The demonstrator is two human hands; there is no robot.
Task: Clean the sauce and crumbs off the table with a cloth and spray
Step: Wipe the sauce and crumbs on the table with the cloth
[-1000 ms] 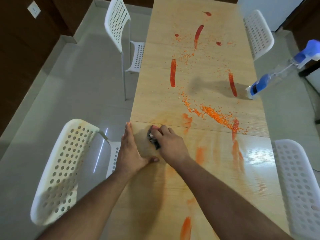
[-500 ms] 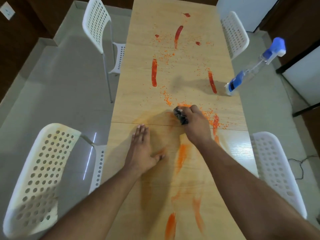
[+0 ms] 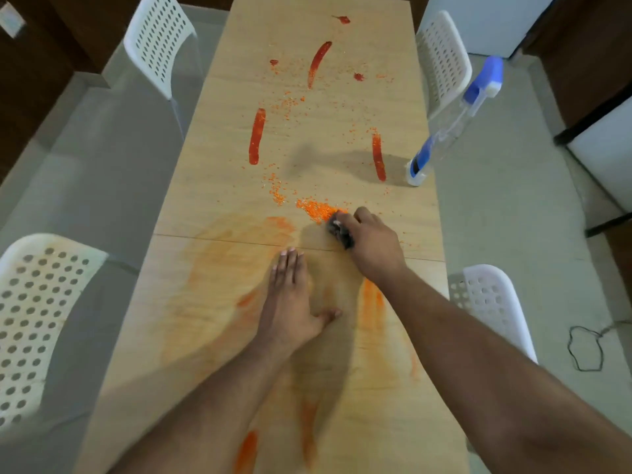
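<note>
My right hand (image 3: 371, 242) grips a small dark bunched cloth (image 3: 339, 232) pressed on the wooden table (image 3: 212, 186), right behind a pile of orange crumbs (image 3: 316, 208). My left hand (image 3: 290, 302) lies flat on the table with straight fingers, just nearer than the cloth. Red sauce streaks lie farther up: one at the left (image 3: 256, 136), one at the right (image 3: 378, 157), one at the far middle (image 3: 318, 61). Smeared orange marks (image 3: 371, 302) cover the near half. A clear spray bottle with a blue head (image 3: 451, 128) stands at the table's right edge.
White perforated chairs stand around the table: near left (image 3: 37, 316), far left (image 3: 160, 42), far right (image 3: 441, 59), near right (image 3: 492, 302). A black cable (image 3: 584, 350) lies on the floor at the right. A table seam (image 3: 219, 239) crosses just beyond my left hand.
My right hand has swept the cloth from the table's left side to the right and up against the crumb pile. The left hand stays flat on the table, now away from the left edge.
</note>
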